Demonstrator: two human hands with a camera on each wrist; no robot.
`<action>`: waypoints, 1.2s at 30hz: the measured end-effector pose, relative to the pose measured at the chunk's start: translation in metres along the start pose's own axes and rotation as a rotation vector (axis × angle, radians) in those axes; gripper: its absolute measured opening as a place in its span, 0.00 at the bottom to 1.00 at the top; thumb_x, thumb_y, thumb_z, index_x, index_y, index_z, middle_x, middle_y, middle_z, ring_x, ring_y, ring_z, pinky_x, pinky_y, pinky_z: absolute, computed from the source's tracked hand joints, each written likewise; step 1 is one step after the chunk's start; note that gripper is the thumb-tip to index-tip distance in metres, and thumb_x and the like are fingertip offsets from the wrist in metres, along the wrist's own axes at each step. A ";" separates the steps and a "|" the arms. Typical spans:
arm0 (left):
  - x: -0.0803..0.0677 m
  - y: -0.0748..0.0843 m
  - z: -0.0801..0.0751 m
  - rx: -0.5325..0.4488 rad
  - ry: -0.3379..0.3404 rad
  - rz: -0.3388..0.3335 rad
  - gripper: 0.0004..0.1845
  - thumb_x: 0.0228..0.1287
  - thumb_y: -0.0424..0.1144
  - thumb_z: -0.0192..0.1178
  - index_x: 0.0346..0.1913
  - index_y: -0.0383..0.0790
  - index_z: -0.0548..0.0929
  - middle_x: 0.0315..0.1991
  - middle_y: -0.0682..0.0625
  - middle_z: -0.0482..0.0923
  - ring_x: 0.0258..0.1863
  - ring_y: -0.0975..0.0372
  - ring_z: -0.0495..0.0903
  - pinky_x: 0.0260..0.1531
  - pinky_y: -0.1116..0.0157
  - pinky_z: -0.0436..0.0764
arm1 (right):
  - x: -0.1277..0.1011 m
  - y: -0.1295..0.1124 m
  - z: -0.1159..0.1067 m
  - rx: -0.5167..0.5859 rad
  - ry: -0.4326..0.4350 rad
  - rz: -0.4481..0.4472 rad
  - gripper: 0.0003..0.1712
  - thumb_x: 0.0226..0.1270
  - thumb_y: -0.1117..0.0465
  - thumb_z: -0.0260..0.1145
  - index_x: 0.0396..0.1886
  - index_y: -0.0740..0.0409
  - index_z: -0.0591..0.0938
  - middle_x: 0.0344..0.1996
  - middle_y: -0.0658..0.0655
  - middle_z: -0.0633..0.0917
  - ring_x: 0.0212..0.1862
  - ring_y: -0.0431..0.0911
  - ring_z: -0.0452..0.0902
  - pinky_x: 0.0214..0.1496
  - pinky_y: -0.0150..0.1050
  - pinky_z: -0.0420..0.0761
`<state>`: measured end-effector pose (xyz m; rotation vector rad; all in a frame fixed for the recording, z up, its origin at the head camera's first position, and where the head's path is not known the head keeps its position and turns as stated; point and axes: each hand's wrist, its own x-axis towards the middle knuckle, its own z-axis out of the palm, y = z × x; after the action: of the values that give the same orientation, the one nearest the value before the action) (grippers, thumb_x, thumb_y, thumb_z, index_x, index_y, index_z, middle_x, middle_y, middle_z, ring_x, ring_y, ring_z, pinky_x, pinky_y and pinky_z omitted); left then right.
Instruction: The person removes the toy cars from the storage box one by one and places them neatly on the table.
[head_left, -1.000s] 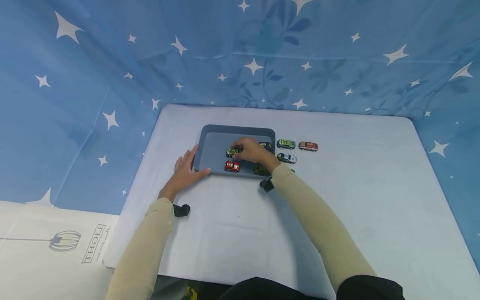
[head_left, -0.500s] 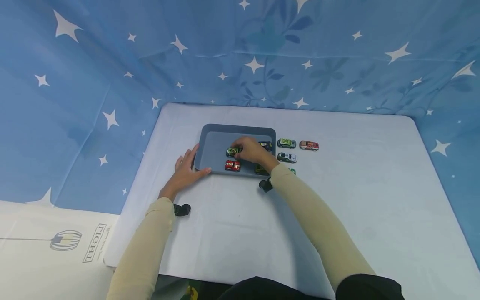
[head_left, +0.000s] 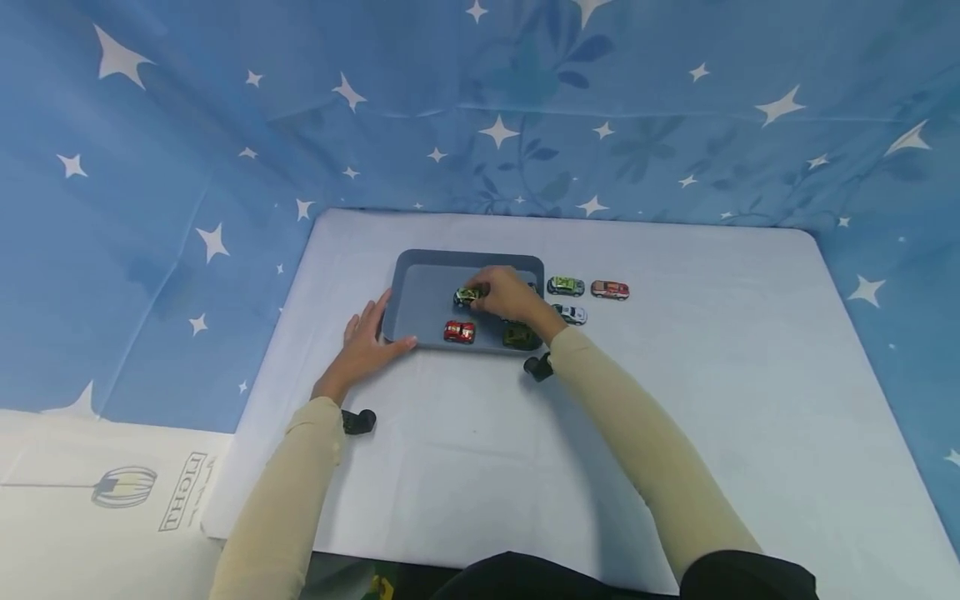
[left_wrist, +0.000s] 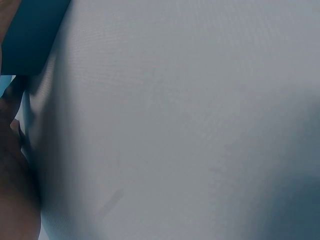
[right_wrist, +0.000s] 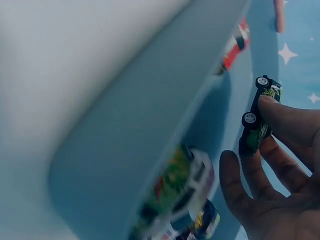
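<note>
In the head view my right hand (head_left: 504, 293) reaches over the grey tray (head_left: 417, 293). Its thumb and fingers pinch a black and green toy car (head_left: 467, 297), whose wheels and side show plainly in the right wrist view, held up off the tray floor. A red toy car (head_left: 459, 332) stands just in front of it inside the tray. By the tray's near right corner is a dark green toy car (head_left: 520, 336); another dark car is mostly hidden behind my hand. My left hand (head_left: 363, 354) rests against the tray's left end, fingers spread, thumb along the front rim.
Just right of the tray, on the white table (head_left: 720, 400), are a green toy car (head_left: 566, 286), an orange-red one (head_left: 611, 290) and a silver-white one (head_left: 572, 314). A blue star-patterned curtain (head_left: 420, 92) stands along the back and left.
My right hand has risen slightly and shifted a little toward the back with the black and green toy car. The left hand stays at the tray's end. The head view has shifted slightly.
</note>
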<state>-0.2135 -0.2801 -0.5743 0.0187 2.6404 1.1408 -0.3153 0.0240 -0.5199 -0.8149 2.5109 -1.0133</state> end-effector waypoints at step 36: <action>-0.001 0.002 0.000 0.029 -0.009 0.058 0.59 0.70 0.64 0.66 0.90 0.55 0.39 0.88 0.39 0.37 0.86 0.46 0.32 0.80 0.42 0.28 | -0.095 0.062 -0.081 0.006 0.159 0.109 0.21 0.74 0.65 0.74 0.64 0.62 0.86 0.55 0.61 0.87 0.56 0.56 0.82 0.62 0.58 0.81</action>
<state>-0.2128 -0.2787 -0.5733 0.1067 2.6645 1.1185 -0.3029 0.1619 -0.4999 -0.6101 2.6502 -1.0866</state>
